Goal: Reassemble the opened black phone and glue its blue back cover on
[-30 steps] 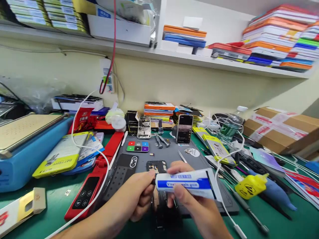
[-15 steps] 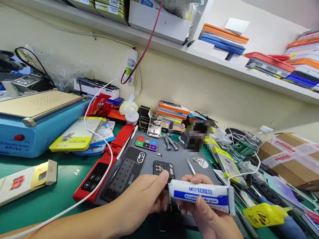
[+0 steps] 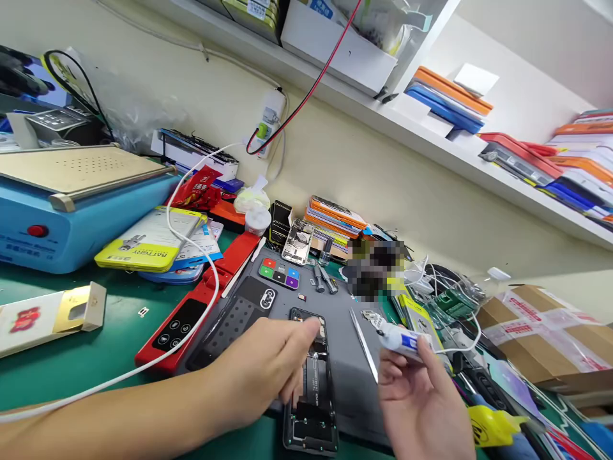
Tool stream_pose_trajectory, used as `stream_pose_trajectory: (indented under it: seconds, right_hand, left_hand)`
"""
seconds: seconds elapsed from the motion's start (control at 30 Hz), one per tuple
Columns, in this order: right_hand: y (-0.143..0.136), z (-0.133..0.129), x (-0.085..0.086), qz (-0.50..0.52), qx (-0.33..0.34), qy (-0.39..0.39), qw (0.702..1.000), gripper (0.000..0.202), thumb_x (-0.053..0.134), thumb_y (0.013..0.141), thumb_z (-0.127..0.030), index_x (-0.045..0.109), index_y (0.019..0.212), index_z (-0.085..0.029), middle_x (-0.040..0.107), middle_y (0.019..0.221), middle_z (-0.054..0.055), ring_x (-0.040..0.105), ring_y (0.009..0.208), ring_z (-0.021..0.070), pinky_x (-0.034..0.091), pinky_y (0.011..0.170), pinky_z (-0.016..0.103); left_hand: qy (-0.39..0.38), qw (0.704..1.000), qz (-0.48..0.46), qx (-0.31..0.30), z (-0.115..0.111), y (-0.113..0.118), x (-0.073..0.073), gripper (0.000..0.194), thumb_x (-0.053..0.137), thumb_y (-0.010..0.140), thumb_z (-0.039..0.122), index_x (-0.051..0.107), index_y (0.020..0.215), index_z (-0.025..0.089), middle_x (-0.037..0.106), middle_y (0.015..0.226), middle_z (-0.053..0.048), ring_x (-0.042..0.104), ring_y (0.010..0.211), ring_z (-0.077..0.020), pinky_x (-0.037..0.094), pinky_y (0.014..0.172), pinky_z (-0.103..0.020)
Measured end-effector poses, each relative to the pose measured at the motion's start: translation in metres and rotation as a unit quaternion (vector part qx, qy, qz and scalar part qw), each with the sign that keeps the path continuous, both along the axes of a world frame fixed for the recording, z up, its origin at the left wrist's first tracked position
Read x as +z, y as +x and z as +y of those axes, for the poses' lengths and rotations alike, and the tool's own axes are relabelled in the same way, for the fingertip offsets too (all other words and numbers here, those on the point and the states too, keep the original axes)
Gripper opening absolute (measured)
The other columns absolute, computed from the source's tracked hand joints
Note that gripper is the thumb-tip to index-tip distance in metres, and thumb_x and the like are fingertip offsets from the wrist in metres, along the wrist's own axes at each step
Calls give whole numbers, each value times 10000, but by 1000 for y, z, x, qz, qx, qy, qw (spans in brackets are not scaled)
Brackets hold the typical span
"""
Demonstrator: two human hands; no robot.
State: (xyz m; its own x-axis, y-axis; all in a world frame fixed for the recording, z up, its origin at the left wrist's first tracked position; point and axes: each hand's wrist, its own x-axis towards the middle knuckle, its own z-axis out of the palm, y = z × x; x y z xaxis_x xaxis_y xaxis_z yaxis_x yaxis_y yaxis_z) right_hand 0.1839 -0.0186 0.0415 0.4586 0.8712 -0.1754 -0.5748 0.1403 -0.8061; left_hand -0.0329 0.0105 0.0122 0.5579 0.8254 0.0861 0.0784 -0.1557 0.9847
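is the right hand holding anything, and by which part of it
The right hand holds the tube by its body, behind the free nozzle end.

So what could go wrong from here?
The tube in the right hand could leak if it's uncapped; I can't tell whether it is. The left hand is over the open phone, so a slip might disturb the exposed parts. The white cable runs close beside the left forearm and could snag.

Seen bare at left hand (image 3: 282,358) and along forearm (image 3: 167,409); likewise bare at right hand (image 3: 424,399) (cut off near wrist by lower view edge).
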Motion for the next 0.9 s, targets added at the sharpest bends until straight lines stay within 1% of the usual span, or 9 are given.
stream_pose_trajectory:
  seconds: [0.03, 0.07, 0.1, 0.13, 0.2, 0.27, 0.37, 0.5, 0.9]
  right_hand:
    - [0, 6, 3, -1, 8, -10, 1000, 259, 912, 736, -262, 700, 885, -254, 710, 751, -61, 628, 582, 78, 553, 484, 139]
    - [0, 11, 4, -14, 27, -23, 999, 291, 925, 714, -270, 700, 895, -243, 717, 749, -55, 645, 593, 86, 568, 500, 144]
    - [-2, 17, 5, -36, 52, -34, 997, 326, 939, 693, -293, 701, 908, -232, 729, 762, -45, 660, 606, 94, 580, 517, 152]
    - [-5, 22, 4, -70, 78, -38, 994, 360, 944, 685, -329, 702, 929, -224, 741, 787, -35, 669, 620, 98, 586, 531, 158]
    - [-13, 34, -2, -155, 125, -32, 979, 406, 940, 690, -399, 698, 957, -213, 753, 824, -23, 672, 642, 98, 585, 555, 163]
    - [-20, 47, -10, -230, 149, -24, 961, 422, 942, 683, -433, 695, 929, -196, 748, 792, -16, 656, 623, 98, 569, 548, 172]
    - [-27, 67, -21, -283, 164, -26, 945, 456, 962, 647, -439, 713, 908, -161, 747, 736, 9, 635, 581, 113, 553, 522, 200]
    - [-31, 86, -30, -323, 172, -30, 930, 471, 944, 651, -487, 715, 871, -139, 749, 715, 31, 636, 581, 131, 556, 526, 228]
    - [-34, 89, -44, -343, 170, -42, 923, 480, 905, 682, -539, 702, 885, -154, 717, 682, 14, 602, 560, 127, 517, 506, 231]
  left_hand:
    - [108, 992, 59, -14, -2, -3, 0, 630, 220, 1082, 546, 534, 650, 213, 641, 646, -33, 659, 701, -205, 507, 737, -322]
    - [223, 967, 118, -25, -5, -5, 0, 563, 249, 1091, 491, 620, 781, 204, 731, 813, -69, 697, 818, -241, 530, 783, -356]
    - [306, 938, 161, -31, -7, -6, -1, 500, 264, 1100, 440, 660, 917, 197, 774, 1012, -98, 719, 939, -270, 553, 829, -387]
    - [368, 907, 201, -35, -9, -6, -3, 453, 275, 1104, 407, 665, 1021, 193, 759, 1204, -121, 726, 1027, -291, 575, 848, -410]
    - [421, 871, 250, -35, -13, -4, -7, 413, 301, 1107, 383, 659, 1107, 177, 649, 1441, -151, 738, 1092, -316, 612, 847, -439]
    - [434, 853, 287, -35, -14, -1, -10, 406, 326, 1102, 389, 663, 1088, 163, 583, 1505, -182, 769, 1020, -331, 642, 776, -456]
    - [429, 847, 312, -40, -12, 0, -9, 399, 339, 1098, 374, 670, 1039, 161, 597, 1486, -195, 788, 937, -340, 659, 716, -487]
    - [442, 837, 318, -43, -9, -2, -9, 399, 335, 1099, 340, 687, 1040, 161, 663, 1401, -202, 782, 977, -353, 663, 720, -506]
    - [442, 843, 305, -33, -8, 0, -19, 396, 346, 1099, 323, 708, 1016, 185, 708, 1340, -165, 771, 1017, -333, 656, 704, -459]
